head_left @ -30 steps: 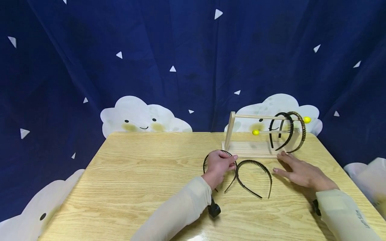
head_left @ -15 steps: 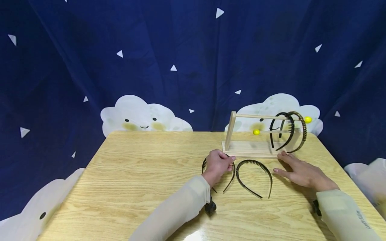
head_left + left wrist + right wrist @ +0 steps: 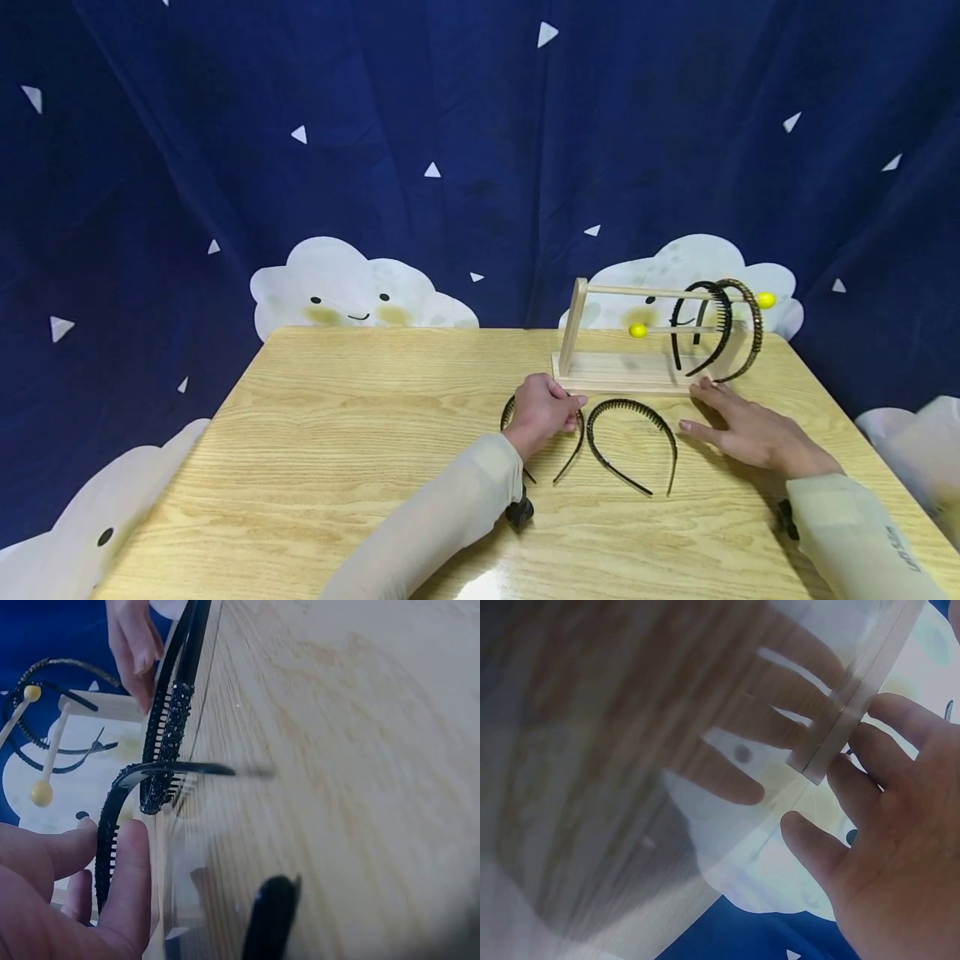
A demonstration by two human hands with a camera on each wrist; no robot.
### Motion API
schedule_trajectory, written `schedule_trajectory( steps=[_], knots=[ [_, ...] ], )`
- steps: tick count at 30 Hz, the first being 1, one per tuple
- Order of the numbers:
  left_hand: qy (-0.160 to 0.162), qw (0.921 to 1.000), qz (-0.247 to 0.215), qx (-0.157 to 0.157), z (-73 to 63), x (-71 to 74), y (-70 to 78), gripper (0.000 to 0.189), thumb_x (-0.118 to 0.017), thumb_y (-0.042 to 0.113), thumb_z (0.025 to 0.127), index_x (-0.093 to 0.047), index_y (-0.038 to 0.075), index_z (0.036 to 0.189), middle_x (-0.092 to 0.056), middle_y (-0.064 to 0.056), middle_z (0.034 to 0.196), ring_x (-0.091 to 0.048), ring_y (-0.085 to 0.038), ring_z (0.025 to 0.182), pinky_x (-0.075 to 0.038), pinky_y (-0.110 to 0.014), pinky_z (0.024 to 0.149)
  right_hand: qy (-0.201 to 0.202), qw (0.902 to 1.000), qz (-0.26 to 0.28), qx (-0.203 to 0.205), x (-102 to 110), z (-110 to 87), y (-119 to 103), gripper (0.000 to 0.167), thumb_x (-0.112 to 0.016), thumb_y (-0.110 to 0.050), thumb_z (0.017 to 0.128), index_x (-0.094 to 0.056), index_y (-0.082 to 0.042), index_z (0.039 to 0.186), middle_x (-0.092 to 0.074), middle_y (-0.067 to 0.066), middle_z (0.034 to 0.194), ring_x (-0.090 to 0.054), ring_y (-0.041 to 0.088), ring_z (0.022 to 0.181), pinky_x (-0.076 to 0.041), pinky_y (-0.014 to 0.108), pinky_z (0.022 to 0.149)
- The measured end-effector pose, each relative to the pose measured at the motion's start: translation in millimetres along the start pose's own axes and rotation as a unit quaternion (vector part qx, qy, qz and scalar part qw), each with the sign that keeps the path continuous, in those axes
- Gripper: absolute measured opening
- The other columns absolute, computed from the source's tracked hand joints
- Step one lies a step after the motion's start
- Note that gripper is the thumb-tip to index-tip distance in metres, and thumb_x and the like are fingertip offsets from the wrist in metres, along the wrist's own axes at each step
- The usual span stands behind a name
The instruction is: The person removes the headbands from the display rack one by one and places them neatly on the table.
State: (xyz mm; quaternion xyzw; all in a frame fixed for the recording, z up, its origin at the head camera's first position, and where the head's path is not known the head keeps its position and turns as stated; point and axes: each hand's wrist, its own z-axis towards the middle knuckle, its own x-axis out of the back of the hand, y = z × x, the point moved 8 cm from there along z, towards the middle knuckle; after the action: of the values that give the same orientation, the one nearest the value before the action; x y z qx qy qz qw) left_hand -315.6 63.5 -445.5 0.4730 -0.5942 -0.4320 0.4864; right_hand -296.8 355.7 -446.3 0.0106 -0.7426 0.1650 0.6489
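Pinches headband (image 3: 110, 810) with left hand (image 3: 542, 412). Touches rack (image 3: 622, 367) near far edge of counter (image 3: 337, 450) with spread right hand (image 3: 757, 431), perhaps bracing it.

You have four headbands (image 3: 622, 402) | one wooden rack (image 3: 618, 367) | two rods (image 3: 630, 292) | two yellow balls (image 3: 638, 331) | one desk (image 3: 360, 417)

We wear pale cream sleeves: the left sleeve (image 3: 431, 533) looks plain, while the right sleeve (image 3: 847, 533) carries small dark lettering (image 3: 903, 548), too blurred to read surely. A chunky black block (image 3: 519, 510) shows below the left one, a black piece (image 3: 787, 518) below the right. Our left grip (image 3: 542, 414) and right grip (image 3: 753, 429) are bare hands.
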Motion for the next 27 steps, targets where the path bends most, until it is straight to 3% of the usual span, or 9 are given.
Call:
schedule_trajectory(
  steps=[11,16,23,27],
  knots=[
    [-0.013,0.9988,0.045,-0.012,4.4,1.0,0.4,0.026,-0.083,0.006,0.084,-0.057,0.005,0.079,-0.066,-0.009,0.071,-0.071,-0.026,0.059,-0.059,-0.031,0.055,0.002,1.0000,-0.005,-0.002,-1,0.4,2,0.090,-0.049,-0.069,0.095,-0.036,-0.002,0.154,-0.023,0.025,0.161,-0.026,0.051,0.142,-0.038,0.073,0.091],
    [-0.016,0.9950,0.087,-0.046,4.6,5.2,9.5,0.025,-0.083,0.013,0.085,-0.060,0.007,0.078,-0.065,-0.004,0.069,-0.070,-0.024,0.060,-0.055,-0.027,0.053,0.005,1.0000,-0.002,-0.001,1,-0.9,2,0.090,-0.049,-0.069,0.095,-0.037,-0.002,0.154,-0.024,0.025,0.160,-0.025,0.051,0.142,-0.038,0.073,0.091],
    [-0.004,0.9748,0.163,-0.152,3.7,13.6,42.0,0.020,-0.085,0.017,0.084,-0.066,0.010,0.081,-0.062,0.005,0.071,-0.058,-0.009,0.065,-0.049,-0.023,0.059,0.006,1.0000,-0.004,-0.001,0,-0.4,3,0.089,-0.050,-0.068,0.095,-0.037,-0.002,0.154,-0.024,0.025,0.160,-0.025,0.050,0.143,-0.038,0.074,0.091],
    [-0.005,0.9502,0.212,-0.228,-0.2,10.7,62.8,0.016,-0.084,0.016,0.085,-0.070,0.008,0.087,-0.066,0.005,0.077,-0.061,-0.005,0.070,-0.050,-0.020,0.065,0.009,1.0000,-0.005,0.001,0,-0.3,2,0.090,-0.049,-0.069,0.095,-0.038,-0.002,0.154,-0.025,0.025,0.160,-0.026,0.050,0.142,-0.038,0.074,0.092]
  ],
)
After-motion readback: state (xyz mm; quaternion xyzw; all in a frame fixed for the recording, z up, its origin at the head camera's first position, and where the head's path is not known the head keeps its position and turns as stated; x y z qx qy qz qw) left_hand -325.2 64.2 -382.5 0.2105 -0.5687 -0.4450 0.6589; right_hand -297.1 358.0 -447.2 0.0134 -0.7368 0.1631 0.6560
